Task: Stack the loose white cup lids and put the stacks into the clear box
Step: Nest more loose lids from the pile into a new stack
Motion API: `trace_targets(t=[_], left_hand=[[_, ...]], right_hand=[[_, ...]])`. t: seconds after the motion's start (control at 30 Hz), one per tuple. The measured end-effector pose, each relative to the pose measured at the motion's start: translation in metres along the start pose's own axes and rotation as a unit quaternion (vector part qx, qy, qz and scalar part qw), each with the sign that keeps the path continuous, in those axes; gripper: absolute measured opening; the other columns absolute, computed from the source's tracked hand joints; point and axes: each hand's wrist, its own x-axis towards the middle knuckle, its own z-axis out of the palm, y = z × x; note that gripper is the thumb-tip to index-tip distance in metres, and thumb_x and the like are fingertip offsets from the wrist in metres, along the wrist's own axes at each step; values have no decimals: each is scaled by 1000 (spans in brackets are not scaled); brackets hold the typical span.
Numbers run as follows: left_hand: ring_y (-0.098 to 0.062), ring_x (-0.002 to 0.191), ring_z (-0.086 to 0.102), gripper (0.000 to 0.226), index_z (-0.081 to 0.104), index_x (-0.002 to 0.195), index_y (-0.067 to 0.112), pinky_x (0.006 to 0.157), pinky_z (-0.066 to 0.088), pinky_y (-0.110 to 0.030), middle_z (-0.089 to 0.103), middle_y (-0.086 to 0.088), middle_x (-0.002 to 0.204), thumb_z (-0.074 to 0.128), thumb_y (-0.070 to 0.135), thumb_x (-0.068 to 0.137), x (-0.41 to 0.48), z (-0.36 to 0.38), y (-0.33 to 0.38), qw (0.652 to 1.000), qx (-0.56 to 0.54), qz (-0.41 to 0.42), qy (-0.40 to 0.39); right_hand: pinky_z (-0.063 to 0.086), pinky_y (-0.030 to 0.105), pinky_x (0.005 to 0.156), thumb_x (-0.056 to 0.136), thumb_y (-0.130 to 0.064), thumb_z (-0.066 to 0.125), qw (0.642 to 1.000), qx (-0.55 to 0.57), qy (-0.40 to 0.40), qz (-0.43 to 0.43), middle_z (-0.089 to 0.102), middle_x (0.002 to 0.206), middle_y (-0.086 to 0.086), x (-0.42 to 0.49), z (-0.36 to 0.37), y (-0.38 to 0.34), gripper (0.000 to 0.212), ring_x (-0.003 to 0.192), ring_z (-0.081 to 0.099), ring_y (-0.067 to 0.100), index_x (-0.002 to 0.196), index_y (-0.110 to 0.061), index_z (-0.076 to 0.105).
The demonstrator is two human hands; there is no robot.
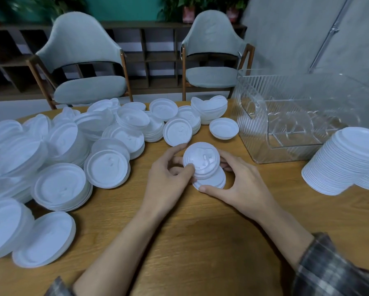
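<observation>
The left hand (170, 174) curls round the left edge of a small stack of lids (201, 161), with its thumb pressed on the top rim. The right hand (241, 180) cups the same stack from the right, fingers behind it and thumb against the near edge of the lowest lids (these sit a little out of line with the ones above). The stack is at the middle of the wooden table (200, 242), resting on it or just above it; I cannot tell which. Just beyond lies a single lid (224, 128), hollow side up. To the right stands the clear box (251, 133), and nearer, at the right edge, a tall stack (345, 165) of lids. Loose lids (62, 150) lie in heaps across the table's left half. Two grey chairs (87, 60) stand behind.
</observation>
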Motion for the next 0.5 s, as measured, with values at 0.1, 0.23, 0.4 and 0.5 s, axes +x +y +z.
trace_targets(t=[0.1, 0.23, 0.4, 0.5], left_hand=[[-3, 66, 63, 44, 71, 125, 33, 71, 48, -12, 65, 12, 74, 79, 17, 85, -2, -1, 0, 988, 137, 66, 26], [-5, 61, 59, 45, 72, 128, 32, 67, 43, -10, 64, 7, 68, 81, 32, 84, -4, 0, 0, 971, 216, 100, 9], [-2, 77, 59, 42, 74, 121, 39, 68, 37, -10, 65, 18, 78, 82, 54, 82, -2, -3, -5, 945, 282, 162, -7], [-7, 79, 58, 46, 75, 117, 41, 67, 37, -17, 64, 12, 79, 74, 69, 80, 1, -4, -9, 937, 310, 163, -12]], right_hand=[[45, 18, 104, 67, -59, 90, 1000, 8, 8, 8, 60, 128, -23, 0, 2, 2, 104, 118, 55, -5, 156, -31, 43], [45, 16, 104, 68, -61, 89, 1000, 13, 8, 7, 60, 128, -18, 0, 3, 3, 103, 119, 55, -5, 155, -29, 46], [46, 25, 107, 69, -61, 86, 1000, 5, -1, 2, 59, 131, -16, 0, 2, 3, 97, 121, 54, -2, 153, -26, 50], [43, 22, 106, 70, -61, 86, 1000, -4, -6, 6, 59, 129, -16, 1, 1, 3, 95, 121, 53, -1, 151, -26, 53]])
